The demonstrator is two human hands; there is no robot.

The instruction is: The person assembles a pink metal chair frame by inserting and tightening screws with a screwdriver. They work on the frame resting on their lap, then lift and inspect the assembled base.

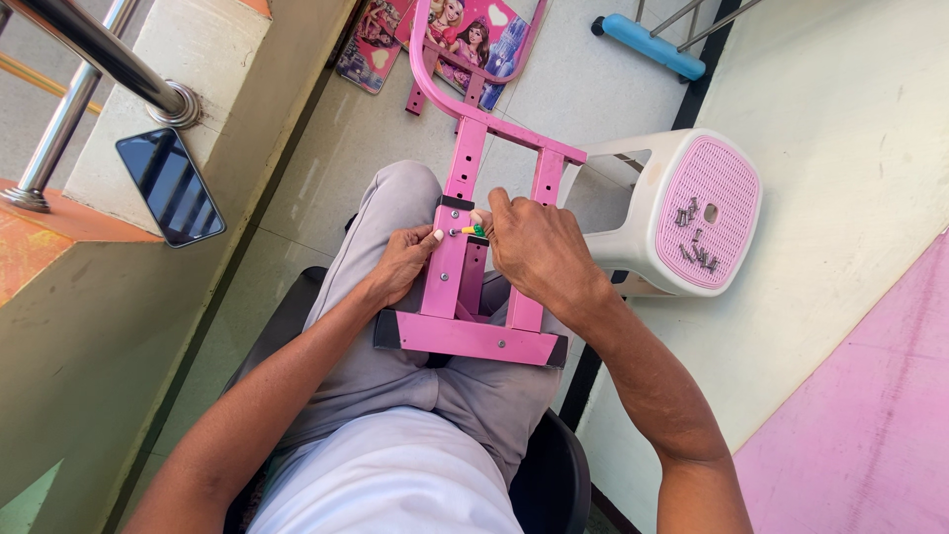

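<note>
We have the pink metal frame (465,287) lying across our lap, its long legs running away toward the floor; our left hand (403,265) grips one upright, fingers curled round it with the thumb pressed on the front; our right hand (534,247) is closed round a small green-and-yellow screwdriver (473,230) (only its tip shows) set against that upright; just beside us stands a white stool (647,213) with loose screws (695,237) on its pink seat; a dark phone (170,186) lies on the ledge (109,148), well apart.
</note>
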